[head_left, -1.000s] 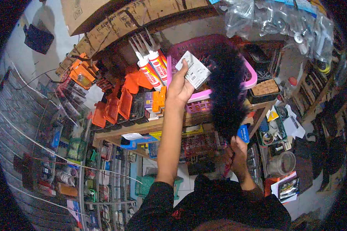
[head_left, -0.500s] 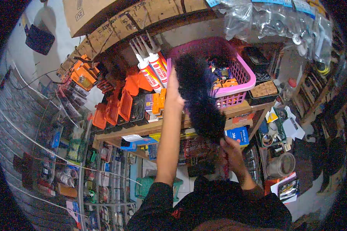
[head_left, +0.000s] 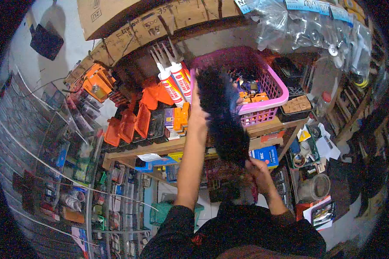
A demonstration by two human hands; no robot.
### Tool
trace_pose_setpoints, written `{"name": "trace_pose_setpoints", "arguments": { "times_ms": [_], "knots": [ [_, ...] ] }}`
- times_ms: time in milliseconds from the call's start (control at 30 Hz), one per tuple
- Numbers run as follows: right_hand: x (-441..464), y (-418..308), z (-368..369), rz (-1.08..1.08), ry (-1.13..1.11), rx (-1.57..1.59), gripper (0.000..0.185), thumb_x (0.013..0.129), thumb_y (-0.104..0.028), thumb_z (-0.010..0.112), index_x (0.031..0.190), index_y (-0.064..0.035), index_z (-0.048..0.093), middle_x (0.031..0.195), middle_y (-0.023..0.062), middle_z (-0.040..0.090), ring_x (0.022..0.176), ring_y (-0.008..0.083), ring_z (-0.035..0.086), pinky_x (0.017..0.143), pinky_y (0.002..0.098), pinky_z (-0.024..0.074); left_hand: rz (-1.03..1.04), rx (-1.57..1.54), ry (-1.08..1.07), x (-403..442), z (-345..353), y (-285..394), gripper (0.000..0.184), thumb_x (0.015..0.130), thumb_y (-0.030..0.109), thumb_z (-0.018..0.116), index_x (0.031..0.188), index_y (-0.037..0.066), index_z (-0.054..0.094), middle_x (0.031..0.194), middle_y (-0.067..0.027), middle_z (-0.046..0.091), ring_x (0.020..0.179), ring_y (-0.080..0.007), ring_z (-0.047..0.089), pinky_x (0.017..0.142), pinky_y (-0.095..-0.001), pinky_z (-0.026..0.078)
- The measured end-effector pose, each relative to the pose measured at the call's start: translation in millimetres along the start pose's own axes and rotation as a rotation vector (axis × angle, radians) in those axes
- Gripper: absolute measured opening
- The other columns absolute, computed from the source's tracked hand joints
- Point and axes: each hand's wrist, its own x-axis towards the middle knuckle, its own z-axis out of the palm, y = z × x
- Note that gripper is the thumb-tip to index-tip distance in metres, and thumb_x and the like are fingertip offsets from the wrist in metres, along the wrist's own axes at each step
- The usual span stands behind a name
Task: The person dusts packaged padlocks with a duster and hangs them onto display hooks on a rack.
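A black feather duster (head_left: 224, 116) stands slanted in front of me, its fluffy head up and its reddish handle (head_left: 253, 190) down. My right hand (head_left: 261, 175) is closed round the handle just below the feathers. Against the left side of the feathers lies my left hand (head_left: 198, 117); its fingers go behind them, and what look like fingertips show at the right side. Most of the left fingers are hidden by the feathers. Directly behind the duster is a pink plastic basket (head_left: 263, 105) holding small packets and orange boxes.
White and red sealant tubes (head_left: 173, 88) stand left of the basket, beside open orange cases (head_left: 127, 125) on the wooden shelf (head_left: 160, 149). Plastic bags of hardware (head_left: 307, 32) hang at upper right. A glass display case (head_left: 90, 181) stands left; a clear tub (head_left: 315, 186) sits right.
The feather duster's head has shifted slightly, and fingertips now show at its right side. My left hand stays against the feathers and my right hand keeps the handle. The view has shifted slightly.
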Motion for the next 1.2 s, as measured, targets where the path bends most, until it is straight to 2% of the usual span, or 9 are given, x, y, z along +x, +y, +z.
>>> {"name": "trace_pose_setpoints", "arguments": {
  "times_ms": [100,300,400,433,500,833,1000,1033,1200],
  "knots": [
    [5,0,5,-0.106,0.149,0.026,0.022,0.095,-0.029,0.054,0.082,-0.0113,0.055,0.059,-0.0075,0.043,0.048,0.0035,0.038,0.043,0.0212,0.0274,0.092,0.31,0.409,-5,39,-3,0.064,0.089,0.058,0.046,0.126,0.007,0.052,0.123,-0.0074,0.058,0.112,-0.0241,0.055,0.099,-0.0463,0.041],
    [-7,-25,15,-0.107,0.02,-0.014,0.024,0.097,-0.026,0.05,0.077,-0.0124,0.049,0.053,-0.0044,0.041,0.037,0.0065,0.035,0.035,0.0228,0.0265,0.035,0.015,-0.178,2,-18,-3,0.054,0.09,0.053,0.048,0.126,0.012,0.053,0.12,-0.0072,0.06,0.105,-0.0274,0.06,0.095,-0.0457,0.045],
    [-18,-55,27,-0.024,0.066,0.214,0.022,0.097,-0.024,0.05,0.079,-0.0125,0.048,0.052,-0.003,0.04,0.034,0.0078,0.034,0.031,0.0237,0.027,0.07,0.069,0.142,11,4,2,0.05,0.092,0.05,0.047,0.121,0.011,0.056,0.114,-0.0097,0.063,0.101,-0.025,0.062,0.088,-0.043,0.05],
    [-18,-57,29,-0.025,0.11,0.289,0.021,0.097,-0.024,0.05,0.08,-0.0125,0.048,0.052,-0.0028,0.04,0.034,0.0079,0.035,0.031,0.0234,0.0272,-0.008,-0.078,-0.134,19,-37,8,0.048,0.093,0.048,0.046,0.116,0.008,0.059,0.107,-0.0102,0.065,0.095,-0.0242,0.063,0.085,-0.0406,0.052],
    [-16,-43,24,-0.023,0.049,0.197,0.02,0.097,-0.024,0.05,0.081,-0.0124,0.047,0.053,-0.0025,0.039,0.035,0.0077,0.036,0.032,0.023,0.0278,0.073,-0.004,0.125,19,-17,5,0.047,0.093,0.047,0.046,0.111,0.006,0.061,0.102,-0.0103,0.067,0.088,-0.024,0.065,0.08,-0.0398,0.053],
    [-22,-61,41,0.047,0.017,0.039,0.03,0.096,-0.031,0.052,0.073,-0.0123,0.046,0.051,-0.0022,0.043,0.036,0.0099,0.041,0.034,0.0243,0.0323,0.03,0.022,0.003,18,-30,6,0.047,0.093,0.048,0.045,0.11,0.007,0.061,0.103,-0.0076,0.066,0.093,-0.0233,0.063,0.085,-0.0384,0.051],
    [-19,-52,43,-0.001,0.101,0.143,0.02,0.095,-0.027,0.053,0.081,-0.0142,0.047,0.054,-0.0035,0.04,0.035,0.0072,0.035,0.033,0.0225,0.0291,0.083,-0.004,0.23,14,-2,5,0.052,0.093,0.049,0.038,0.106,0.004,0.06,0.099,-0.0131,0.066,0.091,-0.0273,0.063,0.081,-0.0442,0.053],
    [-20,-55,45,0.008,0.073,0.117,0.02,0.095,-0.027,0.053,0.081,-0.0144,0.046,0.054,-0.0035,0.04,0.036,0.0072,0.035,0.033,0.0224,0.029,-0.015,0.014,0.021,15,-17,6,0.051,0.093,0.049,0.041,0.108,0.005,0.059,0.101,-0.013,0.065,0.092,-0.0283,0.064,0.083,-0.0445,0.052],
    [-25,-63,55,0.016,0.185,0.174,0.028,0.095,-0.029,0.052,0.074,-0.0125,0.046,0.053,-0.0014,0.043,0.036,0.0095,0.039,0.033,0.0252,0.0312,0.108,0.011,0.243,11,4,2,0.048,0.091,0.048,0.045,0.111,0.007,0.062,0.099,-0.0094,0.066,0.085,-0.0261,0.065,0.077,-0.0414,0.053]
  ]
}}
